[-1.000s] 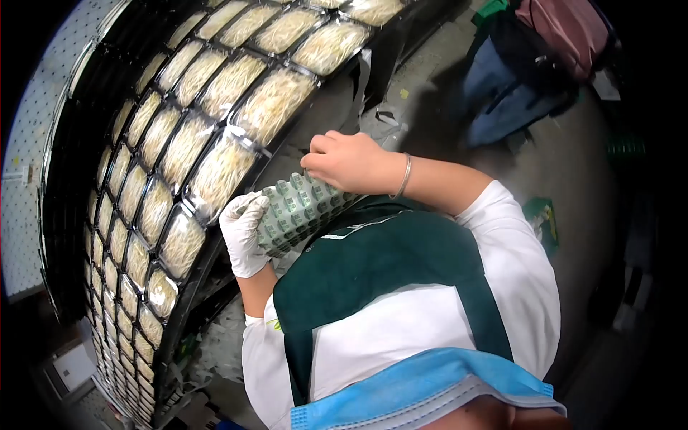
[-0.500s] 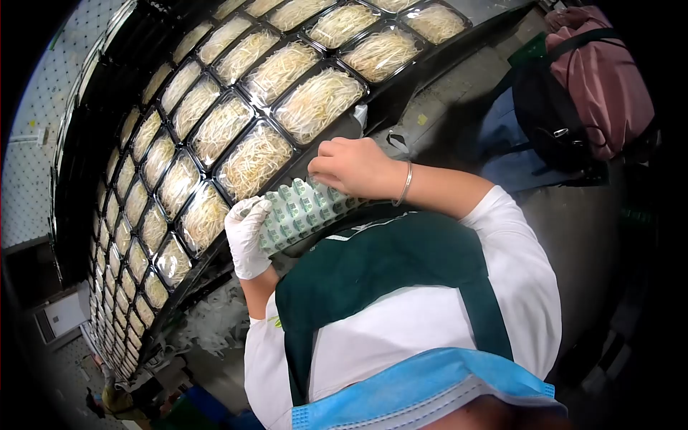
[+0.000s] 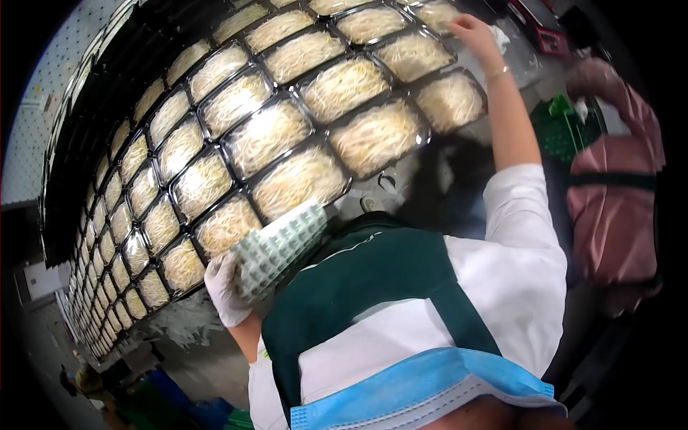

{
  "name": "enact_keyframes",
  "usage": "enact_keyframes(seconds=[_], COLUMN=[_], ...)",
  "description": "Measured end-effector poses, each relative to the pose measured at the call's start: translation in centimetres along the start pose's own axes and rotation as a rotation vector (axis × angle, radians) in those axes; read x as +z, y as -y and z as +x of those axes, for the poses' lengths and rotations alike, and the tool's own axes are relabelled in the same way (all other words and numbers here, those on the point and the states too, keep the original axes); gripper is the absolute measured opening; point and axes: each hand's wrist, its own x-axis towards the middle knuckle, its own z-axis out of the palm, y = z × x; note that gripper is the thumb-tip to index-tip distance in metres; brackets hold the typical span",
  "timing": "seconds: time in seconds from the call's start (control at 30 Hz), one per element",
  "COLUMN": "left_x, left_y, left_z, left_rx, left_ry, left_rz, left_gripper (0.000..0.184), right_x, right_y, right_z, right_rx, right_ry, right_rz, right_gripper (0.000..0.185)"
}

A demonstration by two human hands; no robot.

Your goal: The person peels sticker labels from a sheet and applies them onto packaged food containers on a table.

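Standing by, I note the left hand, white-gloved, its grip clamped on the near left end of a label sheet, green print on white. The sheet slants up and rightward from the thumb, its free end over the rim of a near-row tray; whether they touch, I cannot tell. The right hand, bare, is at full stretch, fingertips at a far tray; whether that grip is pinched together or apart I cannot tell. Black trays of pale sprouts sit edge to edge, scant room between; their front edge runs diagonally past the sheet. A narrow gap parts that edge from the green apron. Right of the forearm: a green crate, then a pink bag, both well apart from the sheet.
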Motion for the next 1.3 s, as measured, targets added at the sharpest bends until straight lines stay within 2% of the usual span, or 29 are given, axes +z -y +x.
enact_keyframes(seconds=[0.03,0.07,0.1,0.13,0.23,0.3,0.33,0.4,0.47,0.5,0.53,0.6,0.67,0.77,0.87,0.93,1.0,1.03,1.1,1.17,1.2,1.27,1.3], left_x=[0.8,1.5,2.1,3.3,5.3,6.1,6.3,5.6,5.8,6.1,6.5,7.8,8.9,8.0,8.7,8.5,7.3,5.9,5.2,4.2,4.9,4.1,3.9], left_y=[-0.1,-0.4,-0.3,-0.8,-1.0,-1.1,-1.2,-1.0,-1.2,-1.3,-1.4,-1.9,-2.7,-2.6,-2.1,-2.3,-2.0,-1.2,-1.4,-1.3,-2.1,-2.4,-2.2], left_z=[-0.9,-1.5,-1.7,-2.2,-3.1,-3.7,-3.9,-4.2,-4.5,-4.6,-4.7,-5.0,-5.5,-6.8,-6.8,-6.9,-7.0,-7.3,-7.8,-8.1,-8.2,-9.1,-9.4], left_rx=[0.020,0.044,0.032,0.027,0.030,0.026,0.036,0.037,0.028,0.030,0.022,0.014,0.025,-0.068,0.012,0.016,0.006,0.003,-0.015,-0.021,-0.038,-0.036,-0.026], left_ry=[-0.043,-0.084,-0.179,-0.210,-0.367,-0.387,-0.390,-0.373,-0.438,-0.435,-0.443,-0.552,-0.574,-0.451,-0.545,-0.572,-0.619,-0.625,-0.622,-0.583,-0.605,-0.631,-0.657], left_rz=[-0.027,-0.052,-0.052,-0.063,-0.021,-0.035,-0.055,-0.032,0.005,-0.011,-0.018,-0.018,-0.023,-0.015,-0.096,-0.147,-0.133,-0.149,-0.163,-0.170,-0.187,-0.178,-0.128], left_gripper=[0.010,0.009,0.006,0.005,0.004,0.004,0.003,0.003,0.003,0.004,0.004,0.005,0.004,0.007,0.004,0.003,0.006,0.011,0.011,0.012,0.011,0.010,0.008], right_x=[-0.5,-0.4,-0.3,0.2,1.4,2.0,1.8,0.5,-2.4,-2.6,-1.6,2.0,5.6,9.0,9.3,7.9,7.1,8.6,14.3,21.3,24.3,31.2,32.2], right_y=[-3.2,-8.0,-9.6,-11.6,-12.8,-13.3,-13.4,-14.2,-16.1,-15.9,-16.0,-13.2,-12.2,-11.5,-10.5,-9.5,-9.1,-8.6,-8.3,-6.6,-4.3,0.5,2.9], right_z=[3.2,6.3,8.2,9.9,12.3,13.5,13.9,14.6,17.5,18.9,20.2,21.9,23.6,24.2,23.7,23.5,24.2,25.3,28.7,31.5,31.0,29.8,28.8], right_rx=[0.057,-0.028,0.065,0.057,0.088,0.037,0.038,0.283,0.422,0.300,0.116,-0.016,-0.077,-0.060,0.007,0.030,0.176,0.153,-0.081,-0.182,-0.198,-0.283,-0.291], right_ry=[-0.026,-0.079,-0.045,-0.039,0.030,0.124,0.135,0.093,0.189,0.195,0.132,0.084,0.040,0.063,0.086,0.078,-0.016,-0.009,0.098,0.301,0.313,0.108,0.119], right_rz=[-0.004,0.012,0.028,-0.038,-0.155,-0.378,-0.372,-0.747,-0.663,-0.666,-0.470,-0.163,-0.132,-0.431,-0.771,-0.902,-1.066,-1.057,-0.545,0.014,0.019,0.227,0.238], right_gripper=[0.019,0.023,0.023,0.023,0.024,0.030,0.030,0.043,0.056,0.055,0.050,0.048,0.045,0.042,0.040,0.056,0.054,0.054,0.058,0.067,0.067,0.055,0.055])
